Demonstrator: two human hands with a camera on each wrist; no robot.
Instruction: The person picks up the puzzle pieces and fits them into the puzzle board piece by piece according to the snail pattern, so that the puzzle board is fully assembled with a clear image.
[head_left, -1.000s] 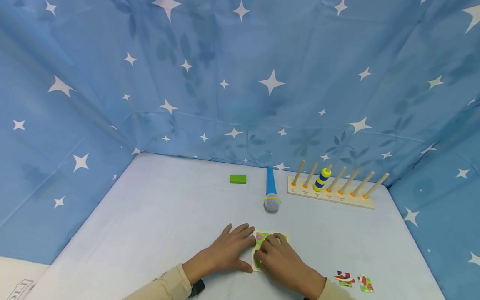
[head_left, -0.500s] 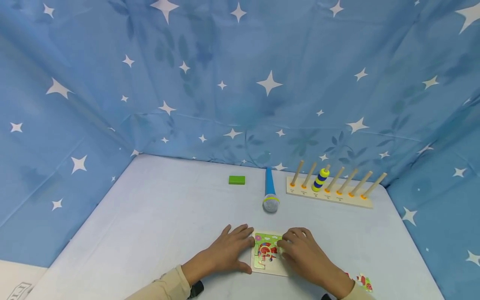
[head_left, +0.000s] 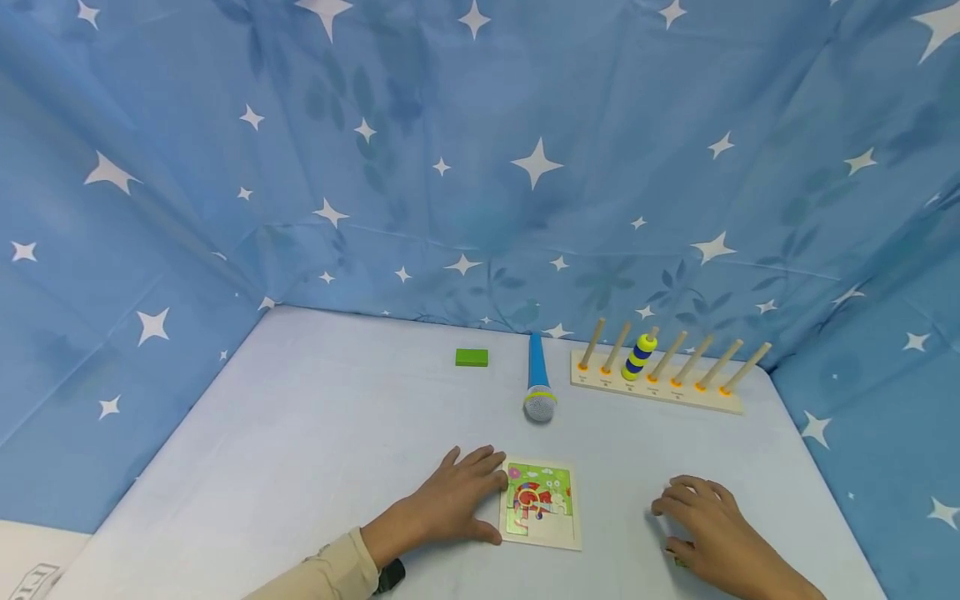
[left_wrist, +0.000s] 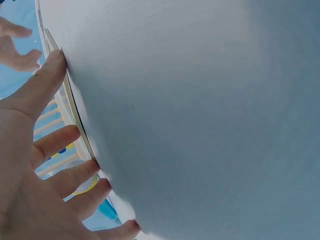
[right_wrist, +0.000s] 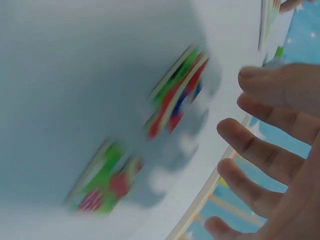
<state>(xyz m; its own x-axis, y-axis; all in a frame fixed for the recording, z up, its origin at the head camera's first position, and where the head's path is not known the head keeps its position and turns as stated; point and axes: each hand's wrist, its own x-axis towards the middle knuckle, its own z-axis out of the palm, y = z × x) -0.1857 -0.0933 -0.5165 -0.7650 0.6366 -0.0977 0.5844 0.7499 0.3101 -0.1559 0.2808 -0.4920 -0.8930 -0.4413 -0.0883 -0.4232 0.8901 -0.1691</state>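
A small wooden jigsaw puzzle board lies on the table in the head view, its picture partly filled and its lower right bare. My left hand rests at its left side, thumb and spread fingers along the edge; the left wrist view shows the fingertips touching the board's rim. To the right, my right hand hovers with loosely bent fingers, holding nothing. Under it, the right wrist view shows a red, blue and green puzzle piece and a blurred green and red puzzle piece, both apart from the fingers.
Behind the board lies a blue toy microphone, with a green block to its left. A wooden peg rack with yellow and blue beads on one peg stands at the back right. Blue star-patterned cloth surrounds the table.
My right hand has left the puzzle board and moved right, over the loose pieces. More of the board's picture is now uncovered. My left hand has stayed at the board's left edge.
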